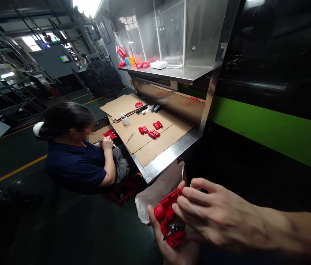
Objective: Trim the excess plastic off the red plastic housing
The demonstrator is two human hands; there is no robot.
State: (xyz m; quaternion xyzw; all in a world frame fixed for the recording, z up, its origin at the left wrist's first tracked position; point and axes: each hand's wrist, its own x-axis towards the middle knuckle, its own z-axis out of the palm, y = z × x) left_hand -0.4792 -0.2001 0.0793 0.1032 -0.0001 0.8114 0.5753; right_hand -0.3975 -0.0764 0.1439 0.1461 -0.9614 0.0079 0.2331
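Note:
A red plastic housing lies opened out in my hands at the lower right. A dark metal piece sits in its lower part. My left hand cups the housing from below, with the thumb along its left side. From the right, my right hand comes over the top with its fingers bent onto the upper edge of the same housing. Whether those fingertips also pinch a small part is hidden. Just behind the hands is a box or bag lined with a whitish sheet.
A metal-edged bench covered in cardboard stands ahead, with several red housings, tweezers and a bottle. On the left a seated co-worker handles red parts. Above the bench runs a steel shelf.

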